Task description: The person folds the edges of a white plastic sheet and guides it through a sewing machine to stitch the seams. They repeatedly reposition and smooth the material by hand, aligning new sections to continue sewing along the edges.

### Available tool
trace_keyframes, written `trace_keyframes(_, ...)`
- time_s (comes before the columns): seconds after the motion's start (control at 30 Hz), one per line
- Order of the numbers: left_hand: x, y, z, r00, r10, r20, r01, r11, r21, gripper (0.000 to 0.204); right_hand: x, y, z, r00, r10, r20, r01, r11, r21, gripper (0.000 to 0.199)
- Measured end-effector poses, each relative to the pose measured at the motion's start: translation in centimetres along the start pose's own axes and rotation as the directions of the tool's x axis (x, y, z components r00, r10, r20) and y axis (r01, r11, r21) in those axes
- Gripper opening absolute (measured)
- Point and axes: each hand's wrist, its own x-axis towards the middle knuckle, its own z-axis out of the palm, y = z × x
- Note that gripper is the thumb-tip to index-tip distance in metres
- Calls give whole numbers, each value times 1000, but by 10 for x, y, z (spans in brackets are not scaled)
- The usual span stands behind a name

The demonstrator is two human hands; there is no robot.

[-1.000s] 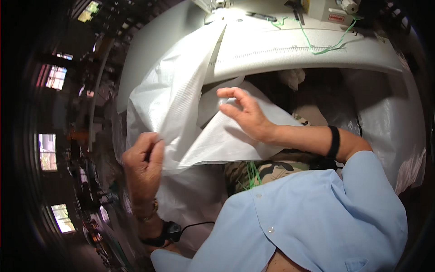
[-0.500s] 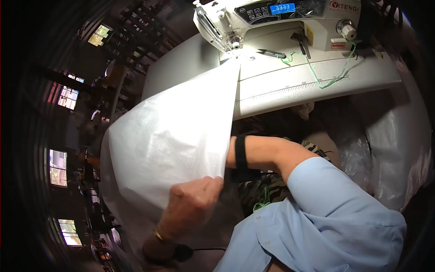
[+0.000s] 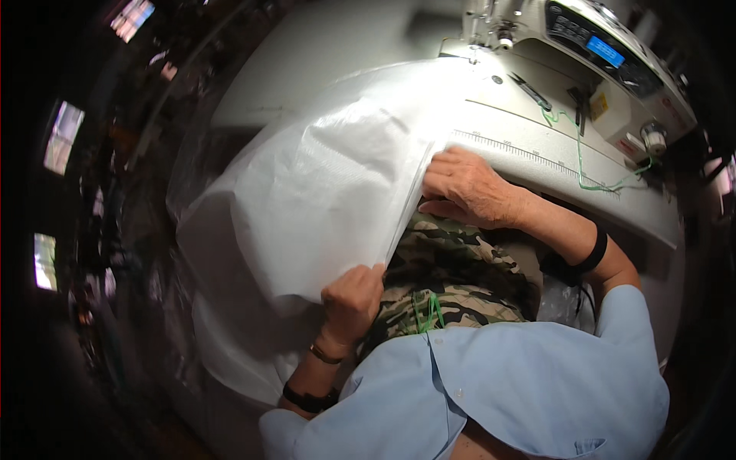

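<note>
A large sheet of white woven plastic (image 3: 307, 176) runs from under the sewing machine (image 3: 606, 69) down over the table's front edge toward my lap. Its right-hand edge is folded and drawn into a straight line between my two hands. My left hand (image 3: 354, 300) is closed on the lower end of that edge. Higher up, by the table's front edge, my right hand (image 3: 469, 188) pinches the same edge, fingers bent over it and thumb beneath. The machine's needle area (image 3: 474, 57) is brightly lit, with the sheet's far corner lying at it.
On the machine bed lie thread snips (image 3: 530, 92) and a dark small tool (image 3: 580, 107). A loose green thread (image 3: 580, 157) trails across the bed. A printed ruler scale (image 3: 529, 155) follows the table's front edge. More green thread (image 3: 431, 313) lies on my lap.
My right hand has come out from behind the sheet and now grips its edge near the table. The left hand still holds the lower edge. The view has shifted.
</note>
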Motion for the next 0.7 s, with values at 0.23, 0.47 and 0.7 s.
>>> trace_keyframes(0.23,-5,7,1,882,-454,124,440,702,-560,15,21,-15,30,990,-102,-102,118,980,159,13)
trace_keyframes(0.47,-8,16,-2,690,-644,331,533,142,-834,27,25,-24,35,996,-74,-46,82,978,190,12)
trace_keyframes(0.7,-8,10,2,869,-476,136,394,499,-772,30,20,-42,42,984,-176,22,176,984,25,26)
